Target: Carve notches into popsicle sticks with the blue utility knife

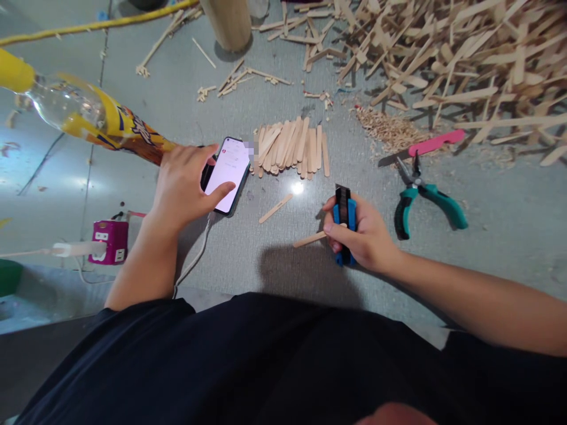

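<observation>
My right hand (365, 233) is closed around a blue and black utility knife (342, 221), its blade end pointing away from me. A wooden craft stick (310, 239) lies against the fingers of that hand; whether it is gripped I cannot tell. My left hand (183, 186) is at a lit smartphone (228, 171), thumb over the screen and fingers spread along its far left side. A second craft stick (275, 208) rests between the hands, just in front of a stack of craft sticks (292, 144).
Pliers (416, 189) and a pink-handled blade (436, 143) lie at right, near wood shavings (390, 130). A large stick heap (469, 65) fills the back right. A yellow-capped bottle (106, 115), a purple power adapter (108, 242) and a white cable (197, 260) are at left.
</observation>
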`<control>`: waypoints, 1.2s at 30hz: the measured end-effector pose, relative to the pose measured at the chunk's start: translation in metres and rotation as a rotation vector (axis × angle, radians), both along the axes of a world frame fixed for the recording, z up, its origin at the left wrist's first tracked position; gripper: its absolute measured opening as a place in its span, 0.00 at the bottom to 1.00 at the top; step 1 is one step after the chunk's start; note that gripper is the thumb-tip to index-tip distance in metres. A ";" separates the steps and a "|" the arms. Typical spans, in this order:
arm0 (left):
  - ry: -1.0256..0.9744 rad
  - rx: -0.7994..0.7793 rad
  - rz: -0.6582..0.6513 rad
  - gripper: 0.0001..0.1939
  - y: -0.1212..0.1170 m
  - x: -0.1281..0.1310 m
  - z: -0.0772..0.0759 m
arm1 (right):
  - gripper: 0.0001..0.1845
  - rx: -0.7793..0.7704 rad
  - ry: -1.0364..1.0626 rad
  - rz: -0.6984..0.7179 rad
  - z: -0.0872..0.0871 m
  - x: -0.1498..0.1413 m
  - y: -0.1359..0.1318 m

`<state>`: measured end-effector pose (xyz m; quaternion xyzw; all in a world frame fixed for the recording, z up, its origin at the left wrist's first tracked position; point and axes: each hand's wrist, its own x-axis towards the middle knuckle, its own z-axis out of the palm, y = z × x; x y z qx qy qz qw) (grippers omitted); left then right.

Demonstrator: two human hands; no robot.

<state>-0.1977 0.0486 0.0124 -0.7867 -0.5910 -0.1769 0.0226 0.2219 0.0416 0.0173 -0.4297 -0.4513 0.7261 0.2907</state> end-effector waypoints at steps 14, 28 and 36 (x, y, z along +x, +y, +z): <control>-0.019 0.016 0.037 0.34 0.001 0.006 -0.001 | 0.19 0.009 0.021 -0.003 0.002 -0.002 0.000; -0.106 -0.265 0.208 0.44 -0.005 0.034 0.031 | 0.19 0.016 0.026 -0.011 -0.002 -0.001 -0.001; -0.066 -0.184 0.056 0.49 -0.004 0.041 0.021 | 0.19 0.011 0.022 -0.010 0.000 -0.002 -0.001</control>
